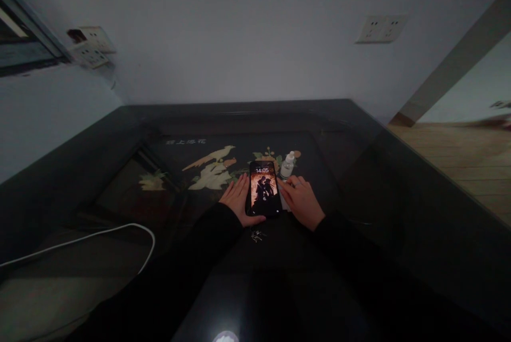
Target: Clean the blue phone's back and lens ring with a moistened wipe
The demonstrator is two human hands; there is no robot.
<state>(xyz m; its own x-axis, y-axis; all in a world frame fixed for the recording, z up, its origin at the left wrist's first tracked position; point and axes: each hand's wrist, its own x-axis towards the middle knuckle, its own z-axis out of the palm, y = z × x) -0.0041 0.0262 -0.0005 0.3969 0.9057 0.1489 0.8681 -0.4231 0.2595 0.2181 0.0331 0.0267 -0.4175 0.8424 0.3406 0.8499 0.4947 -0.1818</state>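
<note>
A smartphone [264, 193] lies face up on the dark table, its lit screen showing 14:05 over a picture of dark figures. Along its left edge rests my left hand [238, 199], open, with fingers stretched forward and the thumb by the bottom edge. My right hand [301, 199] is at the phone's right side, fingers curled together; what they hold, if anything, is hidden. A pale flat piece [285, 203] shows between that hand and the phone. Just beyond my right fingers stands a small white-capped dropper bottle [287, 165]. Small silvery metal pieces, perhaps keys [257, 235], lie below the phone.
The glossy black table [327, 257] carries inlaid bird and flower decoration [211, 174]. A white cable [131, 225] curves across its left side. Behind the table rises a pale wall with sockets [382, 29]. Wooden flooring [459, 156] shows at the right.
</note>
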